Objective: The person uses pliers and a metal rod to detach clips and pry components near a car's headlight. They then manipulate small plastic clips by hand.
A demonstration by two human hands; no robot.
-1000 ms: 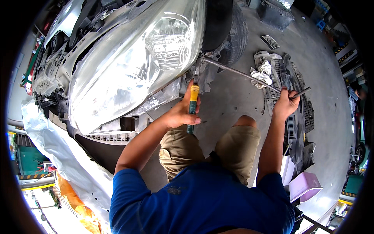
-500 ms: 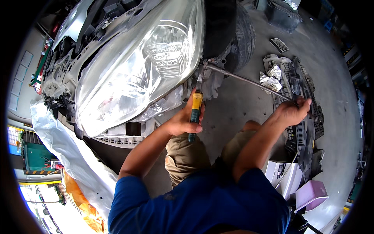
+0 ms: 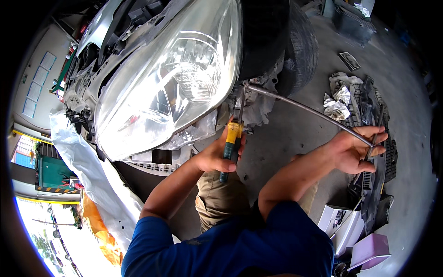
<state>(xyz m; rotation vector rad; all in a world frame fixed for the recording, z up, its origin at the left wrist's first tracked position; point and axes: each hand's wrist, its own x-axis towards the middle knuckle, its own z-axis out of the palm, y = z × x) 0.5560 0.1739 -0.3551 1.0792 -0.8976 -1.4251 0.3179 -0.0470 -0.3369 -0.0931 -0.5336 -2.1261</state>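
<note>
My left hand is closed around a pair of pliers with yellow and green grips. Their metal jaws point up to a bracket under the outer corner of a car headlight; what they bite on is too small to tell. My right hand, palm partly up and fingers loosely curled, holds the crossbar of a long T-handle wrench. The far end of its steel shaft meets the metal bracket beside the plier jaws, between the headlight and the dark fender. The fastening itself is hidden.
A tyre stands behind the fender. Black plastic trim and crumpled paper lie on the floor at right, near a white box and a pink bin. White sheeting hangs at left.
My right hand has moved outward and loosened from a closed grip to more spread fingers, so the crossbar now shows. The left hand keeps its hold on the pliers. The whole view has shifted slightly.
</note>
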